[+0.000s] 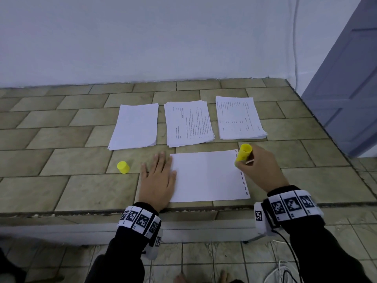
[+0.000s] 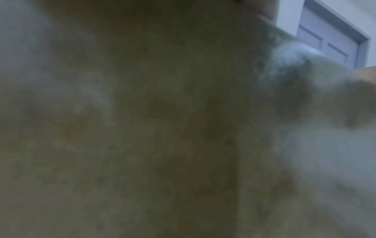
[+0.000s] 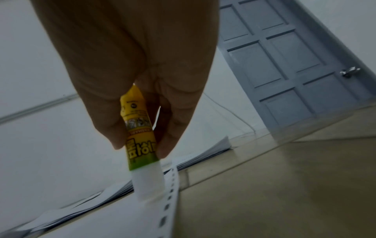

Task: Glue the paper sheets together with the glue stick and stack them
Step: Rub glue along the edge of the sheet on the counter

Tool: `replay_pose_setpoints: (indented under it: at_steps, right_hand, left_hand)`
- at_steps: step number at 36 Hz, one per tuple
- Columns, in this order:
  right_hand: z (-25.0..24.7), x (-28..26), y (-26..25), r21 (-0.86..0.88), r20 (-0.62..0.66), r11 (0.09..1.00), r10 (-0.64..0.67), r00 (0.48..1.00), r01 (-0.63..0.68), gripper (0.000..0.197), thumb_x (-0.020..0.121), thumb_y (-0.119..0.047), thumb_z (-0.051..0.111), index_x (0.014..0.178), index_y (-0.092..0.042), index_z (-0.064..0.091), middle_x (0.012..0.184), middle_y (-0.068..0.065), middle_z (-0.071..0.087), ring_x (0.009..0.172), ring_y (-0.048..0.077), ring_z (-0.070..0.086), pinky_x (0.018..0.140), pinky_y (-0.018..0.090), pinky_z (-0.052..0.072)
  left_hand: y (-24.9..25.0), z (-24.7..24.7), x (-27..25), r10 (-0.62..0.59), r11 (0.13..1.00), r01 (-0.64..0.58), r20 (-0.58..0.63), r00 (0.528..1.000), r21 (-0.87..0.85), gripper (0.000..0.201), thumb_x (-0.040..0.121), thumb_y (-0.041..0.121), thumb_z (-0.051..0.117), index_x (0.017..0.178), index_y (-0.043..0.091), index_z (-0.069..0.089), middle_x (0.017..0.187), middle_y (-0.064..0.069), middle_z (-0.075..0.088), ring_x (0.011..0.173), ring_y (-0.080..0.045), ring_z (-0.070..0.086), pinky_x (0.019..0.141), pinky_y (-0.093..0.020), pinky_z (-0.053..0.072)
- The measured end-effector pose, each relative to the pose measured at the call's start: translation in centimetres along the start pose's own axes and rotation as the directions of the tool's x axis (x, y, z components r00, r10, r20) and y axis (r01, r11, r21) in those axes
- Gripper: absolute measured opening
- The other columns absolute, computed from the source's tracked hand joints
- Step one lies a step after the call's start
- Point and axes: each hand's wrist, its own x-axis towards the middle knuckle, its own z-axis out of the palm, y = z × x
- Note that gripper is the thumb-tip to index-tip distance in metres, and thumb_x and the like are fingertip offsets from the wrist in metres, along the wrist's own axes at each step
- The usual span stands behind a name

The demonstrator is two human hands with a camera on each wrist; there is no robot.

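The tiled desk (image 1: 61, 137) in front of me carries everything, its far edge against the white wall and its right edge toward one grey door (image 3: 284, 64). Along the far part of the desk lie three paper stacks side by side, apart from one another: a blank stack (image 1: 134, 126) on the left, a printed stack (image 1: 188, 123) in the middle, and a second printed stack (image 1: 239, 118) on the right. Nearer me, at the near edge of the desk, lies one single sheet (image 1: 206, 176), blank side up, with a row of punched holes down its right margin. My left hand (image 1: 158, 180) rests flat on the left edge of this sheet, fingers straight and together, gripping nothing; its wrist view is dark and blurred. My right hand (image 1: 260, 170) has its fingers curled round one yellow glue stick (image 1: 243, 153), held tilted with the white glue end (image 3: 148, 182) down on the sheet's far right corner, just beside the holes. One yellow cap (image 1: 123, 167) stands on the desk to the left of my left hand, apart from it and from the sheet
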Motion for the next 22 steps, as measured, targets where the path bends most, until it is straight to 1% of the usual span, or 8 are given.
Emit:
replay_pose_setpoints:
  at_steps: [3, 6, 11, 14, 17, 18, 21, 22]
  right_hand:
    - [0.7, -0.3, -1.2, 0.090, 0.031, 0.995, -0.044, 0.999, 0.041, 0.009, 0.083, -0.010, 0.068, 0.082, -0.009, 0.059, 0.081, 0.005, 0.064, 0.076, 0.018, 0.062, 0.071, 0.032, 0.053]
    - [2.3, -0.8, -3.4, 0.211, 0.134, 0.974, -0.109, 0.985, 0.079, 0.010, 0.081, -0.010, 0.070, 0.084, -0.008, 0.061, 0.083, 0.003, 0.066, 0.077, 0.013, 0.064, 0.073, 0.030, 0.054]
    - [5.5, -1.4, -7.4, 0.260, 0.370, 0.936, -0.324, 0.871, 0.238, 0.015, 0.082, -0.014, 0.071, 0.080, -0.013, 0.056, 0.085, 0.002, 0.062, 0.077, 0.016, 0.062, 0.075, 0.037, 0.055]
    - [7.3, -1.8, -8.7, 0.232, 0.435, 0.917, -0.397, 0.808, 0.325, 0.018, 0.082, -0.017, 0.069, 0.083, -0.018, 0.051, 0.088, 0.004, 0.061, 0.079, 0.020, 0.061, 0.076, 0.043, 0.053]
    - [8.1, -2.0, -9.3, 0.180, 0.473, 0.906, -0.421, 0.774, 0.383, 0.024, 0.082, -0.017, 0.068, 0.089, -0.025, 0.046, 0.095, 0.007, 0.059, 0.084, 0.023, 0.057, 0.079, 0.044, 0.049]
    - [8.2, -2.0, -9.3, 0.171, 0.475, 0.904, -0.423, 0.771, 0.391, 0.023, 0.082, -0.017, 0.068, 0.092, -0.024, 0.048, 0.096, 0.007, 0.059, 0.085, 0.024, 0.056, 0.079, 0.043, 0.048]
    - [8.1, -1.9, -8.9, 0.155, 0.471, 0.903, -0.423, 0.774, 0.400, 0.021, 0.083, -0.018, 0.068, 0.098, -0.017, 0.054, 0.095, 0.008, 0.058, 0.084, 0.024, 0.056, 0.078, 0.042, 0.048]
    - [8.0, -2.0, -8.7, 0.155, 0.464, 0.904, -0.422, 0.779, 0.398, 0.019, 0.084, -0.018, 0.067, 0.098, -0.014, 0.054, 0.093, 0.007, 0.058, 0.083, 0.024, 0.056, 0.077, 0.042, 0.048]
  left_hand:
    - [-0.1, -0.1, 0.0, 0.002, 1.000, -0.002, -0.003, 1.000, 0.003, 0.081, 0.085, 0.050, -0.012, 0.158, 0.023, 0.012, 0.166, 0.001, 0.003, 0.152, -0.016, -0.003, 0.121, -0.051, -0.002]
    - [-0.1, -0.3, -0.2, 0.002, 1.000, -0.003, 0.012, 1.000, 0.023, 0.082, 0.083, 0.048, -0.014, 0.158, 0.023, 0.010, 0.166, 0.001, 0.001, 0.152, -0.016, -0.004, 0.120, -0.050, -0.003]
    - [0.0, -0.4, -0.1, 0.017, 0.999, -0.017, 0.006, 1.000, 0.030, 0.080, 0.087, 0.049, -0.010, 0.158, 0.021, 0.014, 0.165, -0.001, 0.005, 0.153, -0.019, 0.001, 0.120, -0.052, 0.001]
    - [-0.3, -0.3, -0.2, 0.036, 0.999, -0.036, 0.020, 0.999, 0.033, 0.075, 0.090, 0.046, 0.006, 0.156, 0.015, 0.023, 0.164, -0.007, 0.015, 0.152, -0.026, 0.012, 0.118, -0.057, 0.009]
    - [-0.5, -0.5, -0.5, 0.082, 0.993, -0.085, 0.047, 0.996, 0.080, 0.080, 0.082, 0.042, 0.016, 0.153, 0.008, 0.027, 0.161, -0.014, 0.021, 0.148, -0.034, 0.021, 0.114, -0.062, 0.017]
    - [-0.4, -0.6, -0.6, 0.082, 0.993, -0.086, 0.049, 0.995, 0.080, 0.083, 0.079, 0.043, 0.014, 0.154, 0.008, 0.025, 0.161, -0.014, 0.018, 0.149, -0.034, 0.019, 0.115, -0.061, 0.015]
    - [-0.3, -0.6, -0.3, 0.044, 0.994, -0.051, 0.079, 0.996, 0.092, 0.088, 0.077, 0.048, -0.004, 0.157, 0.016, 0.006, 0.165, -0.007, -0.002, 0.152, -0.026, -0.003, 0.119, -0.053, -0.001]
    - [-0.3, -0.5, -0.1, 0.036, 0.996, -0.042, 0.073, 0.997, 0.081, 0.086, 0.079, 0.049, -0.007, 0.158, 0.018, 0.006, 0.165, -0.005, -0.003, 0.153, -0.024, -0.005, 0.119, -0.052, -0.002]
